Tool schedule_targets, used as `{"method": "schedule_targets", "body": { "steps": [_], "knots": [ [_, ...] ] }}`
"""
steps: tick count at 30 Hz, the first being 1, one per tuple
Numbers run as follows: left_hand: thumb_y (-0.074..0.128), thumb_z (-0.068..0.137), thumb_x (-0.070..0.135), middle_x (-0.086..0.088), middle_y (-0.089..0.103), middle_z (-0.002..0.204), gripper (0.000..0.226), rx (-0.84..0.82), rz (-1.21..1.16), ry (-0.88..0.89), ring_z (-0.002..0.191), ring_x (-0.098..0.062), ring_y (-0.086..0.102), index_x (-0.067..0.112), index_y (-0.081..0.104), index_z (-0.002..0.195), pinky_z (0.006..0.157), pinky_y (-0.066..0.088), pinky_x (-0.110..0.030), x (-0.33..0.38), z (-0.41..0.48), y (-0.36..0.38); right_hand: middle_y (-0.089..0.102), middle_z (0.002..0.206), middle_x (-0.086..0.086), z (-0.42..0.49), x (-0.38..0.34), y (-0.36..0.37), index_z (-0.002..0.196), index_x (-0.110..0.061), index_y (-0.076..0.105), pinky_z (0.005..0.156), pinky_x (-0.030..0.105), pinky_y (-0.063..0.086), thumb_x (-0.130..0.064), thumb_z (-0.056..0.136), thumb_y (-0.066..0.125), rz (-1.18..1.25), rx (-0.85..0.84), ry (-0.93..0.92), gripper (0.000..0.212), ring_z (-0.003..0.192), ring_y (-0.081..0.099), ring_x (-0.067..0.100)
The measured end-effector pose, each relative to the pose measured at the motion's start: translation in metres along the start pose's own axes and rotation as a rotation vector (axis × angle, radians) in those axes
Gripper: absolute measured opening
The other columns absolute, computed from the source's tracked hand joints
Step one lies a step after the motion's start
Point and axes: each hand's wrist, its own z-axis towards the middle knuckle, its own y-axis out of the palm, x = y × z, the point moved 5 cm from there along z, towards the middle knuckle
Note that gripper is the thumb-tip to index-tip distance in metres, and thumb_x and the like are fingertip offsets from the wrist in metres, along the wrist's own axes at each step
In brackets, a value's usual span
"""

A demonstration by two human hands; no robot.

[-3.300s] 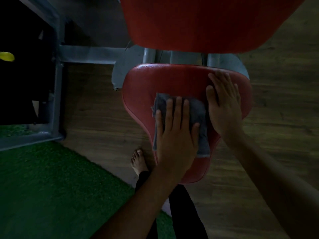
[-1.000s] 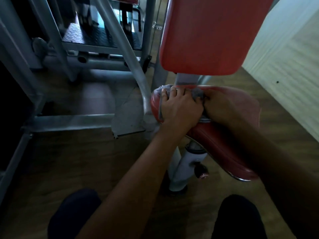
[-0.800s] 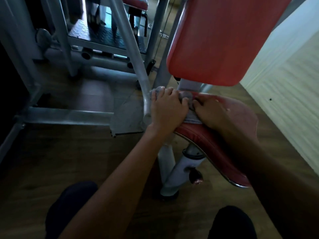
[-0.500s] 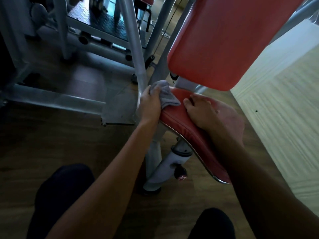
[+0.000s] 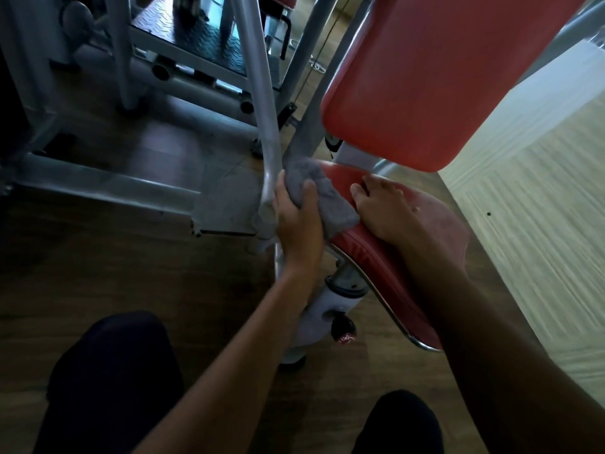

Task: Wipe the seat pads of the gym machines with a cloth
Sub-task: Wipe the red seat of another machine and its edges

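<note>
Now, step in hand: wiping the seat pad point(image 5: 438, 221) of this machine, at its far left corner, judging by where the cloth sits.
Cloth point(image 5: 330, 199): grey and bunched, draped over the pad's left edge near the back, just beside the slanted metal tube point(image 5: 262, 126) of the frame. I cannot tell whether it touches the tube.
Left grip point(image 5: 296, 221): the left hand, with fingers curled under the cloth and thumb on top, closed round it, not spread flat.
Right grip point(image 5: 383, 211): the right hand, laid flat on the pad's top just right of the cloth. Its fingers are straight and hold nothing, and it seems to steady the seat.
Seat pad, build: red, with a metal rim point(image 5: 406, 335) below, set on a white post point(image 5: 324, 312) with a dark red knob point(image 5: 342, 332).
Back pad point(image 5: 442, 77): red, standing above the seat's rear, with neither hand on it.
Progress: the light is too dim to tell wiped from unwiped. The near tip and the area under the right hand have no cloth on them.
Next move calls for: drawing the cloth along the left edge toward the near tip, opened flatter for more contact, and lifting the right hand so its patch can be wiped.
Risk: knuckles catching the tube, or the cloth slipping off the edge to the floor point(image 5: 131, 263).
Also in view: the person's dark-clad knees point(image 5: 108, 371).
</note>
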Motion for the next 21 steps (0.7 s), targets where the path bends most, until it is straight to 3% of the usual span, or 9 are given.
{"method": "schedule_targets", "body": {
  "steps": [3,5,7,9,10,13,15,18,21],
  "knots": [
    [0.056,0.090,0.040,-0.011,0.069,0.111,0.044,-0.047,-0.059,-0.153,0.100,-0.027,0.070,0.018,0.059,0.128,0.080,0.059,-0.039,-0.001,0.048,-0.007,0.032,0.159,0.009,0.002,0.001,0.000,0.147,-0.023,0.038,0.113,0.071,0.011,-0.056,0.096,0.026,0.018,-0.007,-0.005,0.062,0.146,0.026,0.035],
    [0.054,0.090,0.041,-0.010,0.070,0.111,0.038,-0.047,-0.034,-0.169,0.102,-0.027,0.069,0.021,0.064,0.121,0.084,0.058,-0.042,0.003,0.045,-0.004,0.037,0.156,0.009,0.000,-0.002,-0.001,0.145,-0.023,0.042,0.113,0.069,0.015,-0.057,0.095,0.027,0.025,0.001,-0.020,0.062,0.144,0.031,0.034],
    [0.048,0.099,0.038,-0.007,0.056,0.137,0.045,0.025,0.007,-0.126,0.120,-0.019,0.058,0.025,0.047,0.142,0.081,0.053,-0.020,0.004,0.012,0.005,0.047,0.148,0.008,-0.005,-0.002,-0.010,0.140,-0.022,0.050,0.115,0.056,0.026,-0.054,0.098,0.032,0.083,0.008,-0.058,0.056,0.137,0.042,0.029],
    [0.044,0.103,0.032,-0.007,0.028,0.157,0.060,0.123,0.075,-0.063,0.130,-0.012,0.042,0.021,0.018,0.156,0.067,0.040,-0.001,0.002,-0.027,0.016,0.061,0.131,0.001,-0.015,0.008,-0.022,0.130,-0.026,0.060,0.105,0.029,0.041,-0.050,0.101,0.037,0.232,-0.078,-0.109,0.044,0.115,0.059,0.015],
    [0.044,0.104,0.031,-0.007,0.019,0.161,0.064,0.137,0.077,-0.034,0.134,-0.014,0.038,0.019,0.010,0.157,0.071,0.039,0.000,0.002,-0.037,0.019,0.065,0.126,-0.005,-0.023,0.017,-0.029,0.127,-0.036,0.062,0.099,0.024,0.046,-0.054,0.099,0.038,0.269,-0.091,-0.127,0.040,0.107,0.062,0.009],
    [0.043,0.103,0.030,-0.008,0.012,0.163,0.067,0.192,0.066,-0.070,0.145,-0.022,0.027,0.016,0.006,0.158,0.104,0.035,-0.024,0.003,-0.027,0.025,0.063,0.129,-0.016,-0.051,0.045,-0.049,0.117,-0.065,0.055,0.102,0.044,0.047,-0.059,0.092,0.042,0.188,0.023,-0.222,0.030,0.115,0.060,0.010],
    [0.041,0.104,0.030,-0.007,0.009,0.164,0.067,0.185,0.050,-0.074,0.146,-0.022,0.025,0.016,0.003,0.158,0.106,0.030,-0.025,0.003,-0.027,0.026,0.055,0.136,-0.014,-0.067,0.063,-0.043,0.129,-0.044,0.060,0.114,0.042,0.036,-0.040,0.101,0.047,0.242,-0.008,-0.260,0.031,0.125,0.049,0.005],
    [0.036,0.106,0.031,-0.003,-0.002,0.165,0.069,0.122,0.116,-0.050,0.144,-0.010,0.019,0.021,-0.008,0.157,0.099,0.030,-0.007,0.000,-0.063,0.032,0.045,0.150,-0.008,-0.076,0.077,-0.035,0.142,-0.028,0.052,0.121,0.037,0.023,-0.034,0.104,0.046,0.355,-0.032,-0.197,0.039,0.137,0.038,0.006],
    [0.035,0.106,0.032,0.000,-0.007,0.166,0.067,0.056,0.140,-0.039,0.151,-0.017,0.011,0.023,-0.009,0.156,0.122,0.019,-0.031,-0.010,-0.097,0.044,0.048,0.148,-0.005,-0.072,0.075,-0.034,0.141,-0.025,0.052,0.118,0.031,0.025,-0.032,0.104,0.046,0.341,-0.015,-0.182,0.038,0.132,0.041,0.007]
  ]
}}
